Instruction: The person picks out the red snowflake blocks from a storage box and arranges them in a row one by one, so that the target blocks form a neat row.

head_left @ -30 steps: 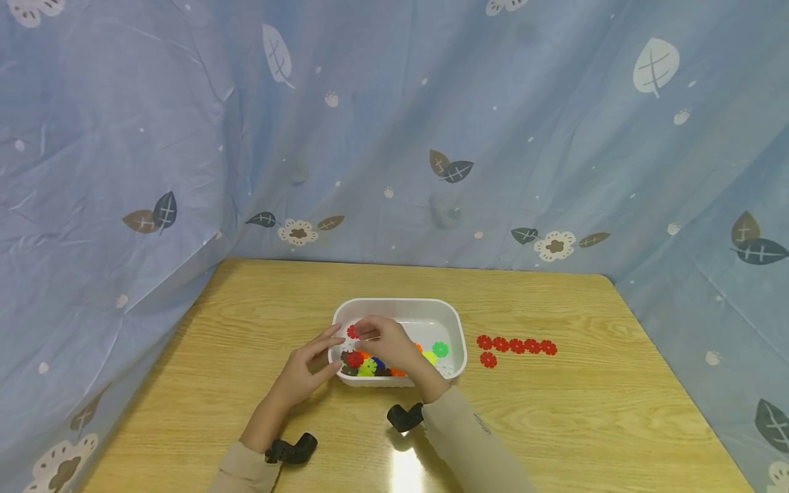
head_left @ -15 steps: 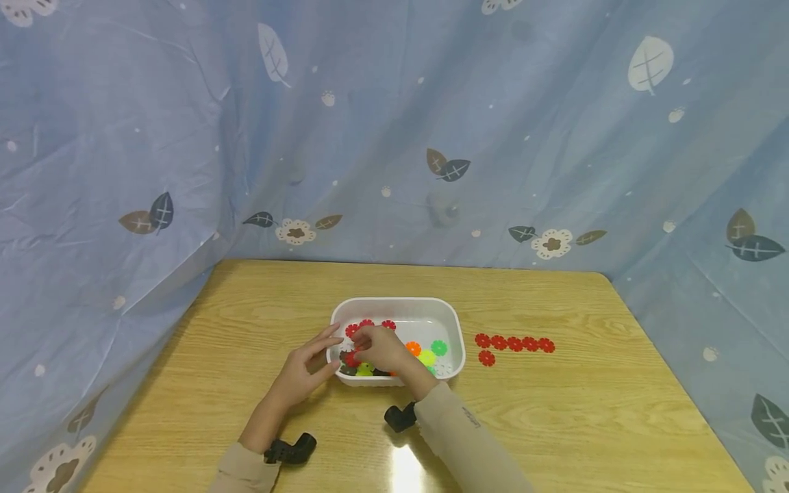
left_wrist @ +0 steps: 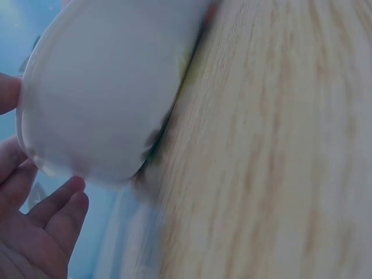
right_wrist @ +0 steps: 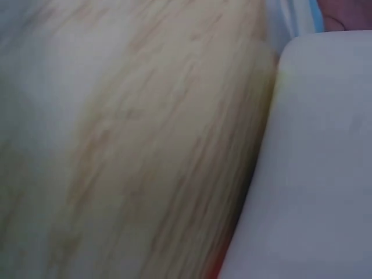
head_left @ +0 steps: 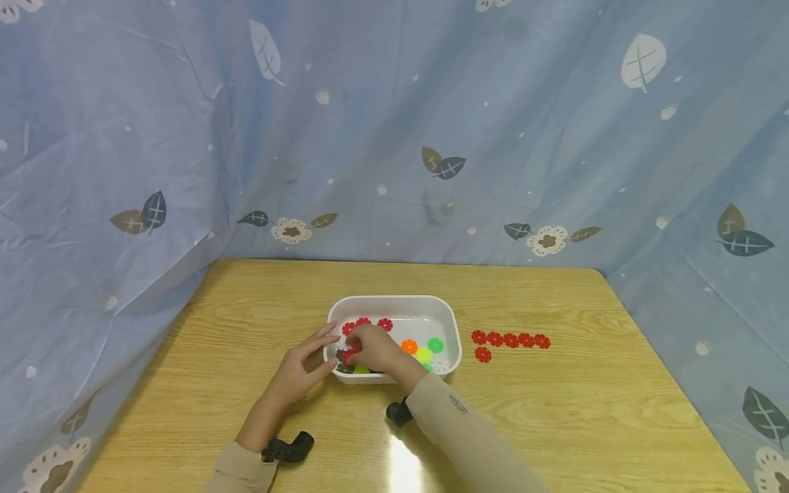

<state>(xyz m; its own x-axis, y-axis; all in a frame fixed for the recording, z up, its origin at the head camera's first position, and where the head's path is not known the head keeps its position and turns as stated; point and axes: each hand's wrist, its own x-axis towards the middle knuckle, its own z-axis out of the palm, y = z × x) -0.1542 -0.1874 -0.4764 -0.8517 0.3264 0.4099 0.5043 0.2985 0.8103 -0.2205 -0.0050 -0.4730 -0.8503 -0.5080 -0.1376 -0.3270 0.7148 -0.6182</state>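
In the head view, a white plastic bin (head_left: 451,322) holds interlocking snowflake discs in several colours. My right hand (head_left: 377,348) reaches in over its left half, thumb and fingers closing around a red snowflake disc (head_left: 349,357). Fingers cover part of the pile there. At the bin's left end, my left hand (head_left: 297,370) touches the rim with spread, fairly straight fingers. The left wrist view has these fingertips (left_wrist: 71,187) against the bin's outer wall (left_wrist: 110,87). Only the bin's side (right_wrist: 325,145) fills the right wrist view; the right hand's fingertips are out of that frame.
Right of the bin, a row of red discs (head_left: 510,340) lies on the wooden table (head_left: 585,411), with one red disc (head_left: 483,355) just below its left end. Inside the bin are an orange disc (head_left: 409,346) and a green disc (head_left: 435,344). A patterned curtain (head_left: 370,137) hangs behind.
My right hand has lowered into the pile and its fingers have come to a red disc, uncovering red discs along the bin's back. The left hand has stayed at the rim.
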